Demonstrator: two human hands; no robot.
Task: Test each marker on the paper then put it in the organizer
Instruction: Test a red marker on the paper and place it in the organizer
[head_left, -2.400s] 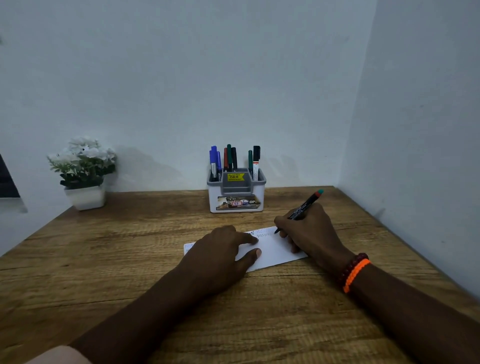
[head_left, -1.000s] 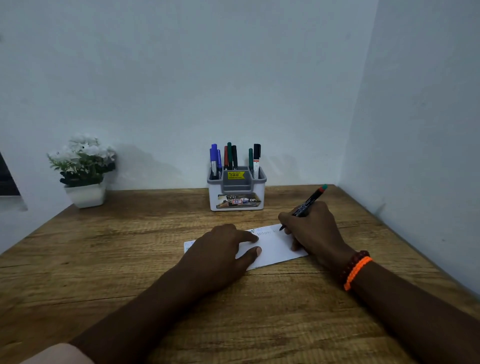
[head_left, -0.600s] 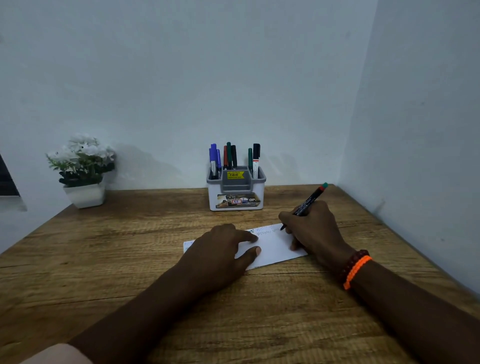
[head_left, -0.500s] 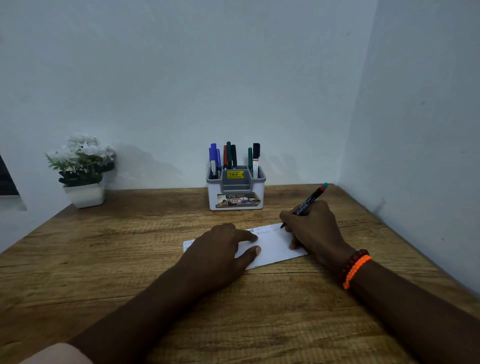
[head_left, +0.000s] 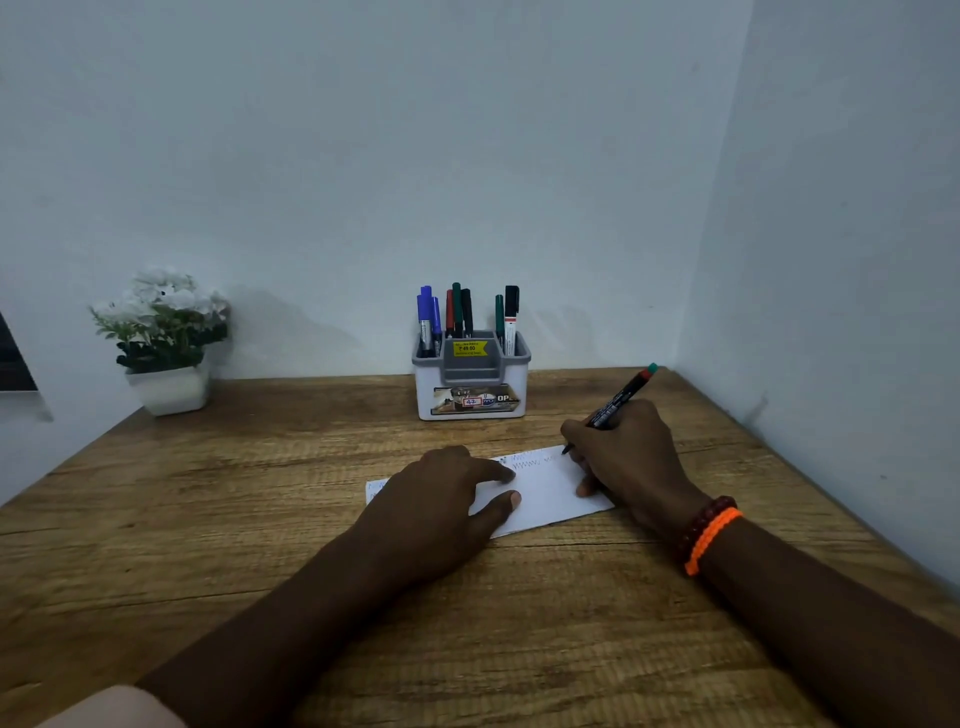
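A white strip of paper (head_left: 545, 493) lies on the wooden desk (head_left: 260, 519) with faint zigzag scribbles along its far edge. My left hand (head_left: 441, 499) rests flat on the paper's left part, fingers spread. My right hand (head_left: 623, 457) grips a black marker (head_left: 621, 397) with a green end, its tip touching the paper's far right corner. Behind the paper, a grey and white organizer (head_left: 470, 384) stands against the wall and holds several markers: blue, red, green and black ones, all upright.
A white pot of white flowers (head_left: 163, 338) sits at the back left of the desk. Walls close the desk off at the back and the right. A dark object (head_left: 13, 358) shows at the left edge.
My right hand has shifted the marker tip a little to the right along the paper's far edge, leaving more scribble. My left hand has stayed on the paper.
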